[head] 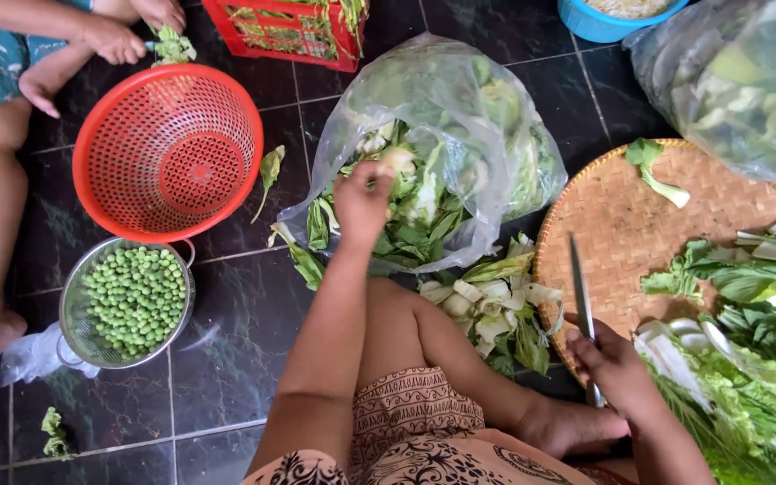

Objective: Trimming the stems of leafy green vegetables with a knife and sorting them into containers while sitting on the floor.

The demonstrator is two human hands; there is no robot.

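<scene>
Home kitchen floor [244, 332]: dark glossy tiles, people seated barefoot. Woven tray [621, 224] of cut greens at 3 o'clock, red colander [168, 148] at 10, peas strainer [127, 301] at 8.

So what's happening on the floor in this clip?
A person sits on a dark tiled floor. Their left hand reaches into a clear plastic bag of leafy greens, while their right hand holds a knife over a round woven tray with cut greens on it. Nearby sit an empty red plastic colander and a metal strainer of green peas. Another person's hands handle greens at the top left.
</scene>
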